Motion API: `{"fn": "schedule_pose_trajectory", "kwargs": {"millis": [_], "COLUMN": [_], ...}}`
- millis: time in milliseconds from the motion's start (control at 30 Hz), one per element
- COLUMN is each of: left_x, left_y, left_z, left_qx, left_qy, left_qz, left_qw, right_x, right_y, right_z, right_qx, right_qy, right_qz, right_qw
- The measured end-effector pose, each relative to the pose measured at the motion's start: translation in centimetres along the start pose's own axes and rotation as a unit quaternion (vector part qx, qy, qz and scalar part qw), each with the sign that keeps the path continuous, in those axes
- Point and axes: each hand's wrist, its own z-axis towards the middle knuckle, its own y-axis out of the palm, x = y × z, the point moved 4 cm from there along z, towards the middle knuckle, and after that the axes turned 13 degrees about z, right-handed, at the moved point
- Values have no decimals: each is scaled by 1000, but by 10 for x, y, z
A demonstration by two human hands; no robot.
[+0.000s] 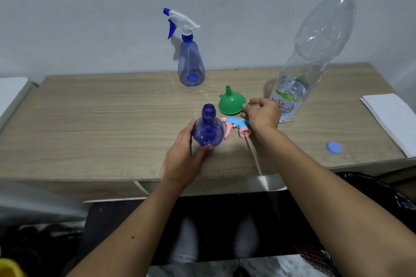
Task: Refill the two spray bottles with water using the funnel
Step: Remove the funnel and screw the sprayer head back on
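Note:
A round blue spray bottle (208,129) stands open-necked near the table's front, and my left hand (183,159) wraps its left side. Its pink and light-blue spray head (236,126) lies on its side just to the right, its tube trailing toward the table edge. My right hand (262,114) rests over that head's right end, fingertips touching the rim of the green funnel (230,102), which sits mouth-down. A second blue spray bottle (191,63) with a white and blue trigger stands at the back. The tall clear water bottle (315,51) stands uncapped at the right.
The blue bottle cap (333,147) lies at the right front of the wooden table (90,123). A white folded cloth or paper (391,121) lies at the right edge. A white object (11,94) sits at the left.

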Motion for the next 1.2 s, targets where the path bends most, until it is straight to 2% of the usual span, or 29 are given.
{"fn": "schedule_pose_trajectory", "kwargs": {"millis": [400,667,733,867,1000,1200], "left_x": [1,4,5,5,3,1], "left_y": [1,-2,-3,-3,-1,0], "left_z": [1,-1,-2,-2,-1,0], "left_qx": [-3,-9,-9,-9,-7,-3], "left_qy": [2,-4,-6,-8,-5,-4], "left_qz": [7,11,9,6,12,14], "left_qw": [1000,1000,1000,1000,1000,1000], "right_x": [-5,-16,-13,-3,3,-2], "right_y": [-10,-33,-38,-43,-40,-41], "right_z": [-20,-42,-45,-53,-59,-68], "right_qx": [-39,-88,-80,-73,-80,-52], "right_qy": [-105,-199,-191,-115,-72,-70], "right_qz": [-85,-154,-190,-233,-221,-174], "right_qw": [990,964,960,963,969,981]}}
